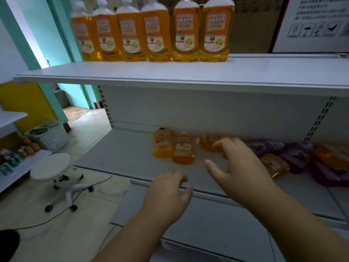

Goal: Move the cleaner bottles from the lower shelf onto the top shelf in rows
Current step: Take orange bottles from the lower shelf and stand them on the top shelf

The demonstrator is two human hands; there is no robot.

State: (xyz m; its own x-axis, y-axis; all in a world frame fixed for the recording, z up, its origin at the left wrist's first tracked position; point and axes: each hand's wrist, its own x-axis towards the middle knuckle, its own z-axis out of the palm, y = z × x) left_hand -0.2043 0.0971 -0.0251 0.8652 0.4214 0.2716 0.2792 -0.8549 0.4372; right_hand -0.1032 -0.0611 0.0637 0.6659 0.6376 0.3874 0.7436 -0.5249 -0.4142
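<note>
Cleaner bottles (151,31): six upright in a row on top shelf (170,72), several lying on lower shelf (122,154), right hand (239,167) and left hand (168,195) spread, empty, reaching.

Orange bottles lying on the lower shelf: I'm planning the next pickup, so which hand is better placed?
Right. The right hand is spread just over the rightmost lying orange bottle; the left hand hangs back at the shelf edge.

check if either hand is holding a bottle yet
No, the left hand and right hand both reach with spread, empty fingers toward the orange bottles lying on the lower shelf.
</note>
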